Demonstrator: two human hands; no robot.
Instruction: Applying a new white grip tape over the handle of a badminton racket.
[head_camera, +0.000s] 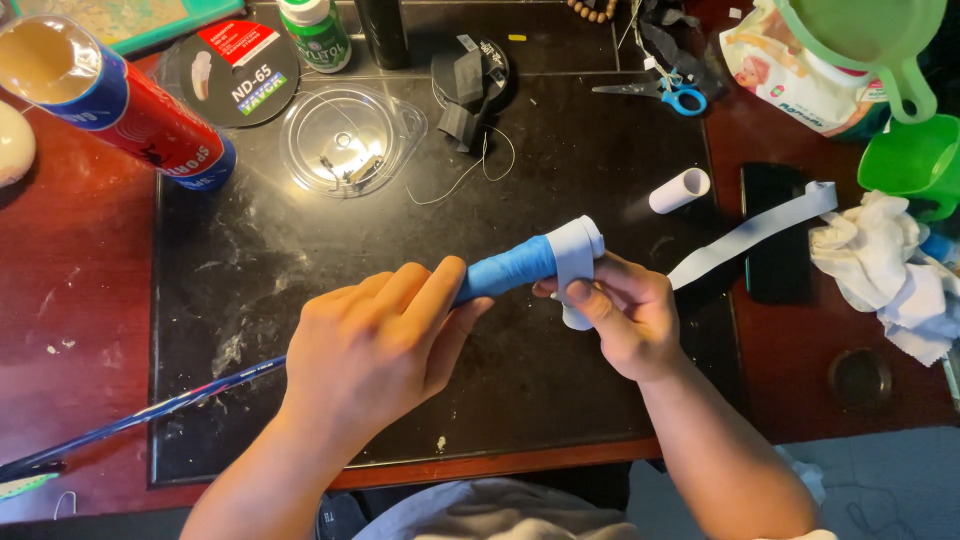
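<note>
Both forearms enter from the near edge. Left hand (375, 345) is closed around the racket handle (505, 270), fingers curled over it, holding it level above the black mat (560, 160) on the counter (85, 300). From under that hand the thin racket shaft (150, 410) runs down-left to the near left corner.

Right hand (625, 315) pinches the pale grip tape (578, 250) at the butt end of the handle, thumb and fingertips pressing the first turns in place. The loose tail of the tape (750, 232) runs off right, over a dark phone (775, 235), ending in a curl.

Progress, judged: only the butt end carries pale tape; the blue layer beneath is bare along the stretch between the two hands. Wrapping looks barely begun, most of the handle left to cover. How much handle the left hand hides cannot be told.

Right of the phone: crumpled white cloth (885, 265). Beyond the handle: small white tube (680, 190). Farther: clear round plastic lid (350, 140), red and blue tube can (120, 105) at left, blue-handled scissors (660, 93), green bottle (315, 32) at the far edge.
</note>
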